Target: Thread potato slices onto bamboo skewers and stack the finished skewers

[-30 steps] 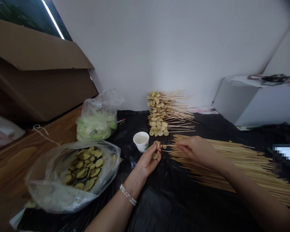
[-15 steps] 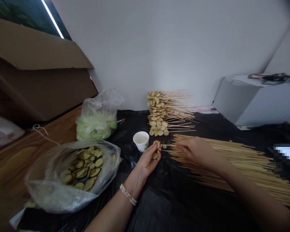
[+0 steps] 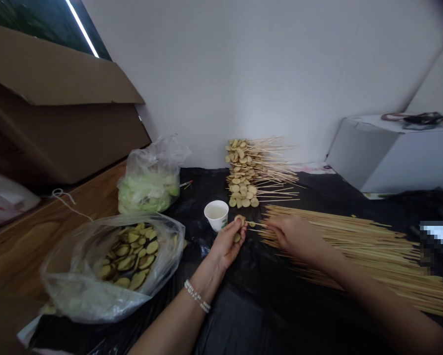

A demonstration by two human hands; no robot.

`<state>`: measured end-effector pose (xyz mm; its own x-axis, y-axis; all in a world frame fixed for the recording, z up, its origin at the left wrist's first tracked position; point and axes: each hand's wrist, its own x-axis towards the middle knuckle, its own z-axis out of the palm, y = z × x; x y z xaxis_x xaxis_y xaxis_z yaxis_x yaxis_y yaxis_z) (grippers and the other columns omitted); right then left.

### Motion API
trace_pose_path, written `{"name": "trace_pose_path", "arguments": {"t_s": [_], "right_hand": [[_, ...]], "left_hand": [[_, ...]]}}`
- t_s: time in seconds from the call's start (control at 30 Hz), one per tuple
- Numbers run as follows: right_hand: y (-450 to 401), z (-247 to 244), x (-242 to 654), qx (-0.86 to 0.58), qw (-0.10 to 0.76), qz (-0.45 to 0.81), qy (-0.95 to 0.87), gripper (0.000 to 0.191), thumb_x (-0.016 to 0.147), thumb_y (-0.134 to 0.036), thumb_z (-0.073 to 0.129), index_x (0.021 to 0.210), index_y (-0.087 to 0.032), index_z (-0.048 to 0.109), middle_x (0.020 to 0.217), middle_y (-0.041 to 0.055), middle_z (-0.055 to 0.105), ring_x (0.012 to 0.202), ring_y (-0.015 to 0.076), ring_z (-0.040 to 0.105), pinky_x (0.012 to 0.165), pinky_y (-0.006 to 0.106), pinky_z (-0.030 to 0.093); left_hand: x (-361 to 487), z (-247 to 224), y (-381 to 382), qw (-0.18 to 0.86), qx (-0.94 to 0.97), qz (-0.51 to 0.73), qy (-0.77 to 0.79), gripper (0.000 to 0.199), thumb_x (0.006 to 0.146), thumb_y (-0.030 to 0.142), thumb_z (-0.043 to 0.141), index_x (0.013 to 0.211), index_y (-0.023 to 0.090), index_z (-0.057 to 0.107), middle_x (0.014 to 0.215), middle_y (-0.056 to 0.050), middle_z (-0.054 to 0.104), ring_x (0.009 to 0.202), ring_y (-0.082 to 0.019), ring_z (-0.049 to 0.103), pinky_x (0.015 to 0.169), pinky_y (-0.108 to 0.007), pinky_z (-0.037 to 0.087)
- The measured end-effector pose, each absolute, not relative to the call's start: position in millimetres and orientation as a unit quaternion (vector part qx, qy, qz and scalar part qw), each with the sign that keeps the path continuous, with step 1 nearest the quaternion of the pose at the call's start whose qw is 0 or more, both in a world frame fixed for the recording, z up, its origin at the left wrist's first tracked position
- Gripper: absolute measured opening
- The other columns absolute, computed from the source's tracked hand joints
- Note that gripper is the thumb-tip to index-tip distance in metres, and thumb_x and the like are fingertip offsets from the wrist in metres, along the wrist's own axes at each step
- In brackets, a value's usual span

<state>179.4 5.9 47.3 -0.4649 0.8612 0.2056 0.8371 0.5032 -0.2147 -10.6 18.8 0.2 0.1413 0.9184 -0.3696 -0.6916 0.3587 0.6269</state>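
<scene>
My left hand (image 3: pixel 228 242), with a beaded bracelet at its wrist, pinches a potato slice (image 3: pixel 239 218) between thumb and fingers. A second slice (image 3: pixel 237 237) is tucked lower in the same hand. My right hand (image 3: pixel 293 237) grips a thin bamboo skewer (image 3: pixel 259 225), whose far end meets the pinched slice; whether it goes all the way through is hidden. Below the right hand and forearm lies a broad pile of bare skewers (image 3: pixel 347 246). A paper cup (image 3: pixel 217 223) with pale liquid stands just beyond the left hand.
Skewered potato slices (image 3: pixel 243 172) are stacked against the wall. On the left, an open plastic bag (image 3: pixel 95 301) holds loose slices, with a bag of pale green vegetable pieces (image 3: pixel 147 192) behind it. Black plastic sheeting (image 3: pixel 236 315) covers the work surface. A cardboard box (image 3: pixel 66 133) stands far left.
My right hand has moved slightly left with the skewer, closer to my left hand. The left hand stays in place, still pinching the slice.
</scene>
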Motion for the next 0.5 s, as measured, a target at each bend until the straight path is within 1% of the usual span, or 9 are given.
{"name": "trace_pose_path", "arguments": {"t_s": [0.1, 0.23, 0.3, 0.4, 0.5], "right_hand": [[7, 46, 180, -0.485, 0.143, 0.006, -0.863, 0.024, 0.090, -0.017, 0.040, 0.080, -0.019, 0.062, 0.077, 0.0043, 0.066, 0.069, 0.0155, 0.056, 0.059, 0.027, 0.028], [6, 43, 180, -0.451, 0.128, -0.049, -0.882, 0.019, 0.081, -0.009, 0.046, 0.088, -0.018, 0.061, 0.088, 0.0068, 0.065, 0.076, 0.0177, 0.057, 0.061, 0.028, 0.029], [5, 41, 179, -0.454, 0.119, -0.050, -0.882, 0.020, 0.080, -0.008, 0.046, 0.089, -0.017, 0.061, 0.087, 0.0076, 0.065, 0.073, 0.0177, 0.056, 0.059, 0.028, 0.028], [6, 37, 178, -0.476, 0.125, 0.002, -0.871, 0.018, 0.085, -0.012, 0.042, 0.083, -0.017, 0.059, 0.076, 0.0057, 0.064, 0.063, 0.0155, 0.054, 0.056, 0.028, 0.025], [11, 34, 178, -0.471, 0.158, 0.096, -0.863, 0.025, 0.090, -0.017, 0.038, 0.073, -0.017, 0.057, 0.067, 0.0028, 0.062, 0.060, 0.0131, 0.052, 0.057, 0.026, 0.027]], "left_hand": [[-11, -1, 18, 0.732, 0.173, 0.541, 0.376, 0.006, 0.081, 0.010, 0.062, 0.081, 0.008, 0.067, 0.076, -0.005, 0.066, 0.060, -0.004, 0.060, 0.056, -0.010, 0.049], [-9, -3, 18, 0.723, 0.189, 0.542, 0.385, 0.004, 0.078, 0.010, 0.066, 0.079, 0.008, 0.068, 0.074, -0.005, 0.066, 0.059, -0.004, 0.059, 0.056, -0.010, 0.048], [-9, -2, 17, 0.721, 0.192, 0.542, 0.387, 0.003, 0.077, 0.011, 0.067, 0.079, 0.008, 0.068, 0.074, -0.005, 0.067, 0.058, -0.004, 0.058, 0.056, -0.010, 0.048], [-8, -1, 17, 0.721, 0.192, 0.541, 0.389, 0.004, 0.078, 0.011, 0.066, 0.079, 0.008, 0.068, 0.073, -0.005, 0.067, 0.057, -0.003, 0.058, 0.054, -0.010, 0.047], [-9, -2, 17, 0.720, 0.195, 0.538, 0.392, 0.005, 0.080, 0.010, 0.064, 0.078, 0.008, 0.068, 0.073, -0.005, 0.066, 0.057, -0.003, 0.057, 0.053, -0.010, 0.047]]}}
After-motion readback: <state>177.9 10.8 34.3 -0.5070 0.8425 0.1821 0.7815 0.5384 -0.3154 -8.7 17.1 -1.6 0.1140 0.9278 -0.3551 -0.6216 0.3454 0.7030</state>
